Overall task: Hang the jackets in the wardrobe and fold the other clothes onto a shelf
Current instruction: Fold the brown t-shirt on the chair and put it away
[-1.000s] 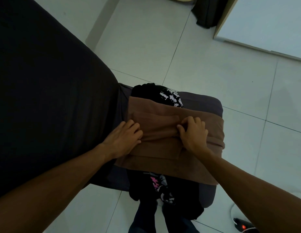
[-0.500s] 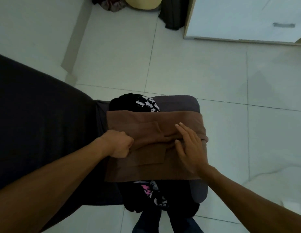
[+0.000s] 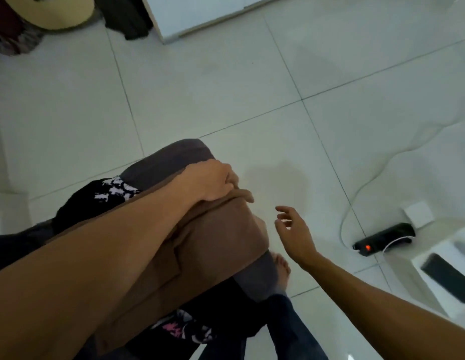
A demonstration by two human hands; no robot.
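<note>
The brown garment (image 3: 215,240) was lying folded on top of a dark pile, over a black printed piece (image 3: 106,196), all of it on a grey padded seat (image 3: 171,157), not on any shelf. So the folding step looked pretty much wrapped up. The far edge of the fold was gripped by the left hand (image 3: 210,183), fingers curled round the cloth. The right hand (image 3: 295,232) was hanging just beside it over the tiled floor (image 3: 226,74), fingers loose, nothing held. Probably next: the near side would need grabbing so the fold gets lifted flat and carried to the white wardrobe (image 3: 200,14).
</note>
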